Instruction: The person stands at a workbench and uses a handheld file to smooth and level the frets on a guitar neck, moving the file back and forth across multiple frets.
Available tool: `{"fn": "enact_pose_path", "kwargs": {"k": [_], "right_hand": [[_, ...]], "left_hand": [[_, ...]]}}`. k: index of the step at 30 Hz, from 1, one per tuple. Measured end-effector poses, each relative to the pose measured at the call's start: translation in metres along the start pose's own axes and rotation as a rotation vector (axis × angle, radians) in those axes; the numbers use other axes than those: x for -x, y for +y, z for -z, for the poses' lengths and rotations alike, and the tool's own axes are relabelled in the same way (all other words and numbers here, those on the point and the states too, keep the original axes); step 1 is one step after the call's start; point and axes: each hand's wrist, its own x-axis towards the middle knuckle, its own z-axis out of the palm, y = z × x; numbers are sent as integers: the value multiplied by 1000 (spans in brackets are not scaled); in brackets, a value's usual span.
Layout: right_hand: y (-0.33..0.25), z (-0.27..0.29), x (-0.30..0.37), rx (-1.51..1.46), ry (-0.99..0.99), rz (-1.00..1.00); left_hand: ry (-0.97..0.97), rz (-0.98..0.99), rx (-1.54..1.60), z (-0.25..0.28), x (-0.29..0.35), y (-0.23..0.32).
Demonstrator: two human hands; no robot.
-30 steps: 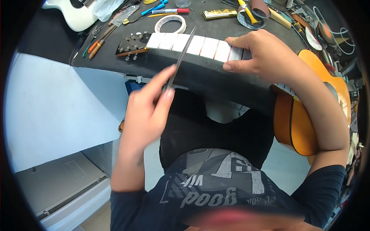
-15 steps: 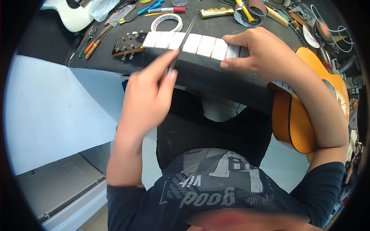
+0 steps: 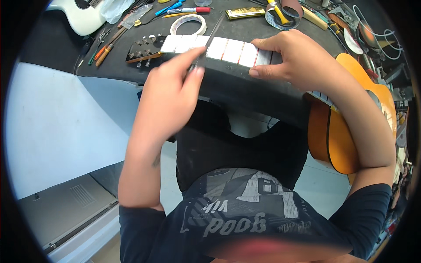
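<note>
An acoustic guitar with an orange-brown body (image 3: 344,144) lies along the bench edge, its dark headstock (image 3: 142,50) toward the left. White tape (image 3: 237,49) covers the fretboard between the frets, and some fret lines look reddish. My left hand (image 3: 169,94) is closed on a slim dark file (image 3: 215,31), which lies crosswise over the taped fretboard, its tip pointing away from me. The file is slightly blurred, and its handle end is hidden in the hand. My right hand (image 3: 294,57) grips the neck farther toward the body, thumb on the near side and fingers over the far side.
Beyond the neck lie a masking tape roll (image 3: 188,25), a red-and-white marker (image 3: 197,9) and a yellow packet (image 3: 244,13). Screwdrivers (image 3: 105,51) and a white guitar body (image 3: 81,17) are at the far left. A yellow-handled tool (image 3: 279,12) rests by a sandpaper roll (image 3: 291,8).
My left hand and the file have moved a little away from me across the fretboard. My right hand stays on the neck.
</note>
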Motion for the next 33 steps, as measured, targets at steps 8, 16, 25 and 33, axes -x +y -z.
{"fn": "enact_pose_path", "kwargs": {"k": [8,16,25,33], "right_hand": [[-2,-5,-5,47,25,67],[5,-1,-1,0,-15,0],[6,-2,-1,43,8,54],[6,0,-2,0,-42,4]], "left_hand": [[33,78,182,17,99,-15],[15,18,56,-7,-8,3],[-45,112,-3,10,30,8],[-75,165,33,15,63,5]]}}
